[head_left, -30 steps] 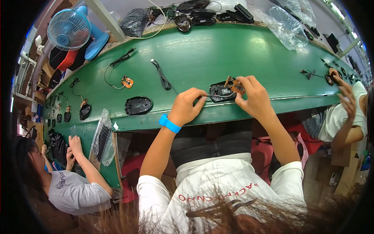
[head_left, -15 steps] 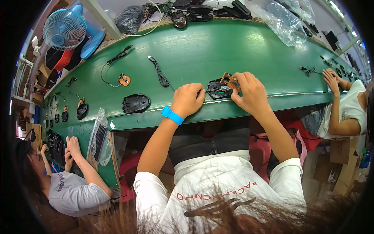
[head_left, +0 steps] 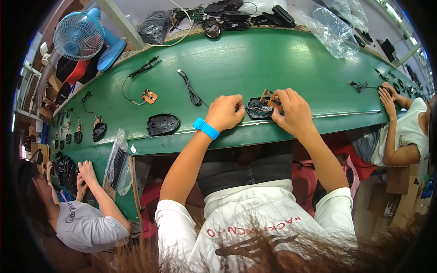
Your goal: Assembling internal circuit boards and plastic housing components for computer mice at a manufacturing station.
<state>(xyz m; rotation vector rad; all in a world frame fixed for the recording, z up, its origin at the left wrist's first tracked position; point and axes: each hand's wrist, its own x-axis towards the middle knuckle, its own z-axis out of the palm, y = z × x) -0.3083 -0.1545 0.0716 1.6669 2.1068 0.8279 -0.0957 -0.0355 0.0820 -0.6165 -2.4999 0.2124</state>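
In front of me on the green bench lies a black mouse base [head_left: 256, 113] with thin coloured wires inside it. My right hand [head_left: 293, 109] pinches a small orange-brown circuit board [head_left: 266, 96], tilted up over the base's right part. My left hand [head_left: 225, 112] has its fingers closed at the base's left end, where the black cable [head_left: 193, 94] enters. That cable emerges on the hand's other side and lies bundled on the bench, with its plug pointing away from me. The left fingertips are partly hidden.
Another black mouse shell [head_left: 163, 124] and an orange board with its cable [head_left: 149, 96] lie to the left. Co-workers sit at both sides. A blue fan [head_left: 78, 35] stands far left. Plastic bags [head_left: 334, 36] and black mouse parts [head_left: 235, 20] line the back edge.
The circuit board has come lower and nearer the mouse base, with my right hand still on it. My left hand stays by the cable end. The whole view has shifted slightly.
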